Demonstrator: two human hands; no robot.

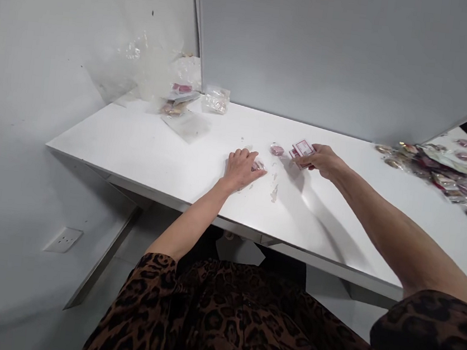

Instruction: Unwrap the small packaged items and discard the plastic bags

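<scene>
My left hand [239, 169] rests low on the white table, its fingers curled and its thumb stretched along a small pinkish packet in clear wrapping [257, 167]. The hand partly covers that packet. In my right hand [323, 159], thumb and fingers pinch a few small white cards with red borders [304, 148], held just above the tabletop. Between the two hands lies another small round pinkish packet in clear wrapping [277, 149]. Small clear scraps [274, 193] are on the surface in front of it.
At the table's right end, many wrapped packets [440, 170] lie in a loose pile. Clear plastic bags [156, 73] and a bagged bundle [215, 100] sit at the back left corner. A grey panel [348, 59] stands along the back edge; a wall [24, 89] rises at left.
</scene>
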